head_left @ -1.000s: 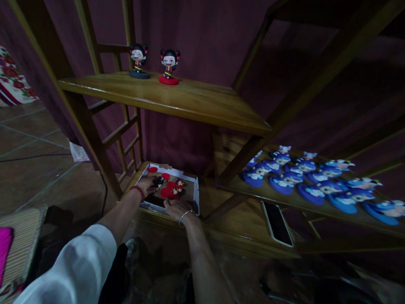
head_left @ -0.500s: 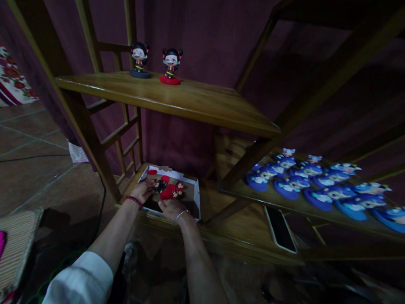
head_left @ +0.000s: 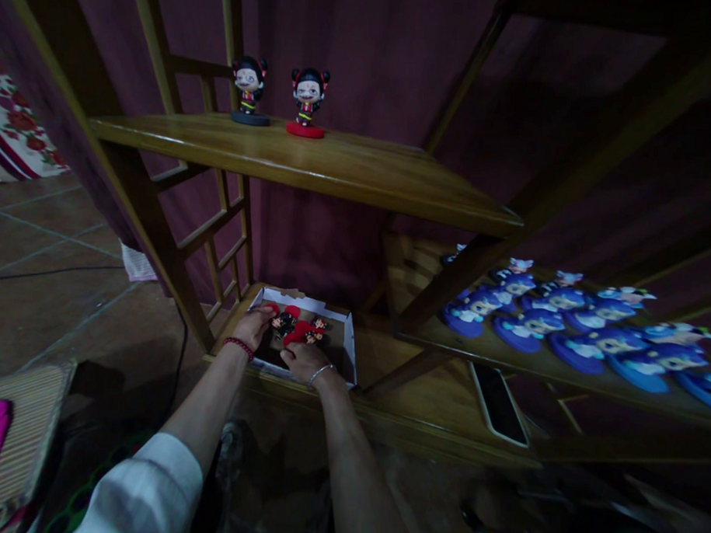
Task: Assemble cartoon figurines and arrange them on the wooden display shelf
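A shallow white cardboard box (head_left: 351,352) sits on the low shelf, holding several small figurines (head_left: 315,335) with black hair and round red bases, lying down. My left hand (head_left: 254,329), with a red bead bracelet, reaches in from the left. Its fingers are closed at the red base of a figurine (head_left: 283,323) in dark clothes. Over the box's front edge comes my right hand (head_left: 305,363), wearing a silver bracelet. Its fingers curl at the red base of another figurine (head_left: 298,333). Both hands partly hide what their fingertips grip.
Two black-haired figurines stand on the wooden shelf (head_left: 359,162) above, one on a grey base (head_left: 249,119), one on a red base (head_left: 305,130). Several blue figurines (head_left: 528,323) fill the right shelf. A phone (head_left: 499,404) lies on the low shelf. Wooden posts frame the left side.
My left hand has slid slightly up, covering the red disc at the box's back left. My right hand stays nearly in place. The view has shifted a little.
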Available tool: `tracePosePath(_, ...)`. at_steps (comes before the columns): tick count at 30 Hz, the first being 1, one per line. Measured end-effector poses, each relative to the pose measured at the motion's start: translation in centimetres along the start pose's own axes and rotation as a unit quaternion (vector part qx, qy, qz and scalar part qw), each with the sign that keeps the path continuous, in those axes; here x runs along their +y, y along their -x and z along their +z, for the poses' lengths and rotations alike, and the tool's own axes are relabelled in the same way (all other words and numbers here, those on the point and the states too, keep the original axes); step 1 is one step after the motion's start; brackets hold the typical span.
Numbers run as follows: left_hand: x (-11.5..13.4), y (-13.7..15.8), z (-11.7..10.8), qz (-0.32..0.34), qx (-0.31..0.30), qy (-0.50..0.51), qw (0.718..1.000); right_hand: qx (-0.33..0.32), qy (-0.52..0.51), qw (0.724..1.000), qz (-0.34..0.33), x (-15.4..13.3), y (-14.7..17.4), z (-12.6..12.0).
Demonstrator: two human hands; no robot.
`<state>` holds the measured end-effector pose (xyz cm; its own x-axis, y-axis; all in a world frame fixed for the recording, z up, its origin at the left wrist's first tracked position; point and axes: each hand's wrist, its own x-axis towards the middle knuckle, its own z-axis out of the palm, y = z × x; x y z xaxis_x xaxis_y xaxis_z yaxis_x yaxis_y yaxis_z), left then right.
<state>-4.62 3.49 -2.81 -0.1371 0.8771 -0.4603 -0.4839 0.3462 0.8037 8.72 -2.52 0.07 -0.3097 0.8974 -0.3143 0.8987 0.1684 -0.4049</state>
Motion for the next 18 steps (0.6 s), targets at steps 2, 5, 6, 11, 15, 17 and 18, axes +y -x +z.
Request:
tracePosePath(2, 0.1, 0.0, 0.1, 0.001, -0.005, 0.007, 1.000, 0.015, -0.006, 1.000, -0.002, 0.0, -0.4, 0.0)
tracePosePath(5, 0.3, -0.1, 0.3, 0.001, -0.010, 0.012, 1.000, 0.041, -0.010, 0.999, -0.005, -0.1, -1.2, 0.4)
tracePosePath(6, 0.4, -0.1, 0.3, 0.001, -0.013, 0.013, 1.000, 0.050, -0.011, 0.999, -0.001, -0.1, -1.4, 0.5)
tracePosePath(11, 0.5, -0.3, 0.3, -0.004, -0.036, -0.006, 0.999, 0.082, -0.029, 0.996, 0.007, -0.3, -2.7, 1.4)
tracePosePath(15, 0.4, -0.4, 0.2, -0.012, -0.046, -0.025, 0.999, 0.070, -0.045, 0.996, 0.011, -0.3, -3.4, 1.9)
tracePosePath(17, 0.4, -0.3, 0.2, -0.013, -0.050, -0.037, 0.998, 0.066, -0.054, 0.996, 0.013, -0.3, -3.6, 2.0)
tracePosePath(18, 0.4, -0.3, 0.2, -0.010, -0.051, -0.044, 0.998, 0.067, -0.059, 0.996, 0.014, -0.2, -3.7, 2.0)
